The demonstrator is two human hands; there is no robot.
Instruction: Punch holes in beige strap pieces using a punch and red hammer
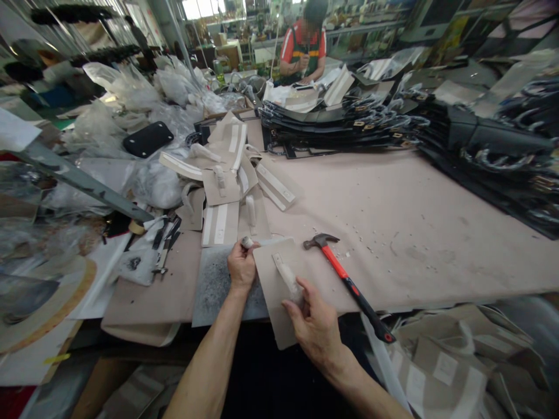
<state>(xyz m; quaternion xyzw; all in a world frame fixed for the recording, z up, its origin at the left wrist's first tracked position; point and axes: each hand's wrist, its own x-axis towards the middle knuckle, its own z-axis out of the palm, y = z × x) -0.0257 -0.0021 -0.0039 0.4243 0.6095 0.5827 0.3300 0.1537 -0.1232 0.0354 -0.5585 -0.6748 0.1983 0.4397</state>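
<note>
- Currently, a claw hammer lies on the covered table, just right of the beige panel in work.
- Left side is crowded: clear plastic bags, a slanting grey post and a tape roll.
- Beige panel stands tilted at the table's front edge, overlapping a speckled grey plate.
- Right hand: fingers and thumb gripping the panel's film-wrapped handle.
- Left hand: closed around a small cylindrical piece; contact with the panel's edge cannot be determined.
- Count: one hammer, one black oval piece, two stacks of black goods; at least six loose panels beyond the plate, overlapping.
- Across the table: one person.
- Containers: bin at lower right, heaped with similar panels; clear packet holding small dark items, type unreadable.
</note>
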